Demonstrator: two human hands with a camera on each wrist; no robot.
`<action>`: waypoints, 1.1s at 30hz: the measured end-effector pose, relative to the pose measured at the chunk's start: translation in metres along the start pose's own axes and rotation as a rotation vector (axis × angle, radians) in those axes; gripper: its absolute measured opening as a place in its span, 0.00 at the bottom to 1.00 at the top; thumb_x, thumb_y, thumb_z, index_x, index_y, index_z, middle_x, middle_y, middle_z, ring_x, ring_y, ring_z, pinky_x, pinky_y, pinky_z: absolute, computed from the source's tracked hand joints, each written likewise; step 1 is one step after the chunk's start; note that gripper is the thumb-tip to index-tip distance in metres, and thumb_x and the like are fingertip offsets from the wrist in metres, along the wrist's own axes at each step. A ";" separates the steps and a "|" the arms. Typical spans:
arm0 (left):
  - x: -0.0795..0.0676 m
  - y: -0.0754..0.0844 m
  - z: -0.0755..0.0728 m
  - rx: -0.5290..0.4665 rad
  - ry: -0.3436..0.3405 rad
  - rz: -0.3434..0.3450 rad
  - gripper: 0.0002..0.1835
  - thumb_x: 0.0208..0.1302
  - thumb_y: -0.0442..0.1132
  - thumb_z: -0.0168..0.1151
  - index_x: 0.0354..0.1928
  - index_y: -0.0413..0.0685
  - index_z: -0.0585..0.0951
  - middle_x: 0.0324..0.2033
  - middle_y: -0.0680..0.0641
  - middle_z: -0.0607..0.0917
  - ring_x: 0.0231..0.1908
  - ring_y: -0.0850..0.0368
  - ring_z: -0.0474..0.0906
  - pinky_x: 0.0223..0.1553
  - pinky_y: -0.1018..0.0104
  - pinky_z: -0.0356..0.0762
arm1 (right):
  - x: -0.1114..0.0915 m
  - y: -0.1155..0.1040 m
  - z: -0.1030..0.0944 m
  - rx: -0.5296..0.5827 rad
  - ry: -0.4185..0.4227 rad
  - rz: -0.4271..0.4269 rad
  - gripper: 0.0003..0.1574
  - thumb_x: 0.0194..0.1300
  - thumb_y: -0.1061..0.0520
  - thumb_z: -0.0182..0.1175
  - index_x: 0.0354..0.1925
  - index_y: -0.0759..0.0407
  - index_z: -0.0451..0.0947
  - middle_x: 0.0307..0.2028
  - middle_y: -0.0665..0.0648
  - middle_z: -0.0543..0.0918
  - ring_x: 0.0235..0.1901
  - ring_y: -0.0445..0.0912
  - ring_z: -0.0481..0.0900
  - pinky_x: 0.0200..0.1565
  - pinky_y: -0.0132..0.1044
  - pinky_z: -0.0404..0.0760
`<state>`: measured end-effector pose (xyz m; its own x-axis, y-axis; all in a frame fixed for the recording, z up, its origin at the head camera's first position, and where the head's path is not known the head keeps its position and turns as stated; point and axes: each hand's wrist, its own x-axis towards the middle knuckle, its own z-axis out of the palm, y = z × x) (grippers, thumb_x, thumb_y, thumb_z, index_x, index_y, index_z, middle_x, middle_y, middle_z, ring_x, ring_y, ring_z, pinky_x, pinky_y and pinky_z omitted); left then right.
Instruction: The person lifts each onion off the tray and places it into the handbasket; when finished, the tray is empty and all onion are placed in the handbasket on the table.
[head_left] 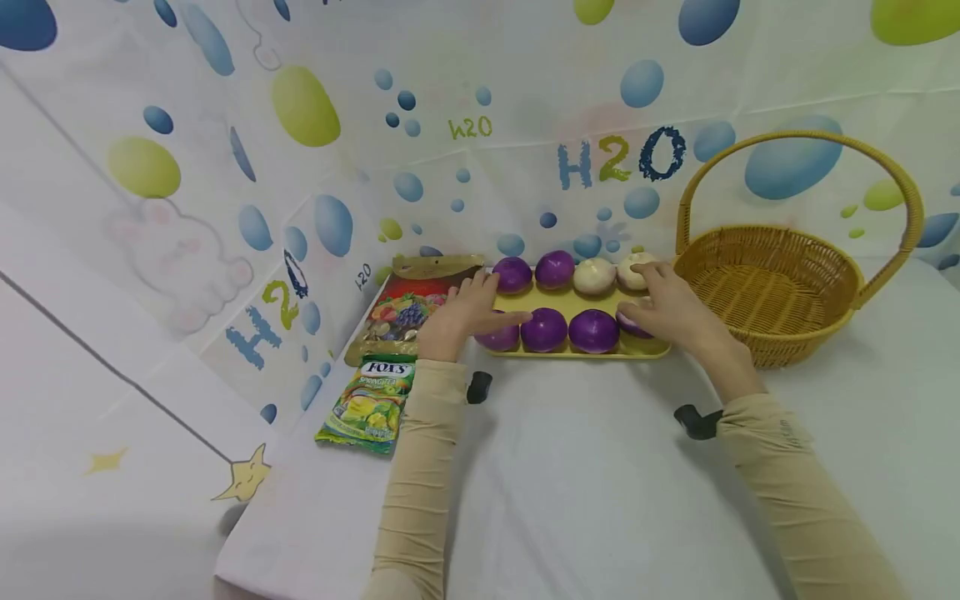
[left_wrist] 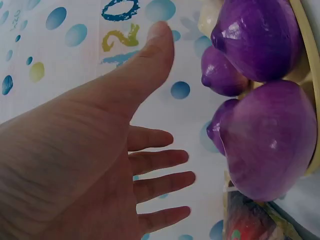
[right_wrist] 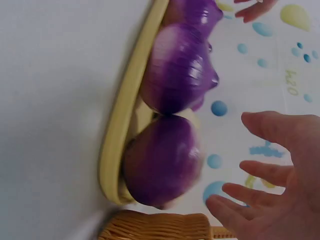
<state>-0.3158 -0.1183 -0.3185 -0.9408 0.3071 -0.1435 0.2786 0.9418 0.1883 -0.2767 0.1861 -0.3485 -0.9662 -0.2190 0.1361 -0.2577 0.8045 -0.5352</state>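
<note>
A yellow tray (head_left: 540,298) at the back of the table carries several purple onions (head_left: 593,332) and two pale white onions (head_left: 595,277) in two rows. My left hand (head_left: 461,317) is over the tray's left end, beside the front-left purple onion (left_wrist: 272,140), its thumb stretched out and fingers spread. Over the right end is my right hand (head_left: 671,307), overlapping the front-right onion (head_left: 633,321) in the head view. In the right wrist view its fingers are spread and apart from the purple onion (right_wrist: 162,160). Neither hand grips anything.
A wicker basket (head_left: 780,340) with a tall handle stands right of the tray. To the left lie a red and gold bag with a fruit picture (head_left: 401,312) and a green FOX'S candy bag (head_left: 371,408). A printed cloth (head_left: 525,108) hangs behind.
</note>
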 end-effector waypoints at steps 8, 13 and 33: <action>0.001 -0.027 0.009 -0.060 -0.094 -0.023 0.56 0.52 0.70 0.60 0.72 0.39 0.53 0.68 0.36 0.58 0.68 0.42 0.55 0.65 0.47 0.56 | 0.005 0.004 0.014 -0.020 -0.011 0.037 0.48 0.63 0.47 0.57 0.68 0.73 0.49 0.66 0.78 0.51 0.63 0.73 0.55 0.62 0.64 0.56; 0.001 -0.035 0.019 -0.156 -0.166 -0.139 0.55 0.43 0.71 0.66 0.70 0.49 0.61 0.65 0.45 0.67 0.59 0.48 0.65 0.59 0.48 0.64 | 0.006 0.010 0.023 0.006 -0.069 0.094 0.51 0.64 0.48 0.54 0.68 0.78 0.43 0.64 0.83 0.50 0.62 0.73 0.55 0.61 0.63 0.58; 0.011 -0.048 0.033 -0.168 -0.187 -0.125 0.62 0.38 0.64 0.74 0.72 0.49 0.53 0.68 0.44 0.63 0.64 0.47 0.61 0.63 0.49 0.60 | 0.006 0.007 0.023 0.027 0.018 0.088 0.45 0.63 0.45 0.56 0.62 0.78 0.55 0.53 0.75 0.68 0.49 0.63 0.71 0.48 0.56 0.72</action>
<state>-0.3334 -0.1552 -0.3613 -0.9095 0.2245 -0.3499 0.1117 0.9427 0.3144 -0.2838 0.1778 -0.3704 -0.9852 -0.1378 0.1024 -0.1716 0.8046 -0.5684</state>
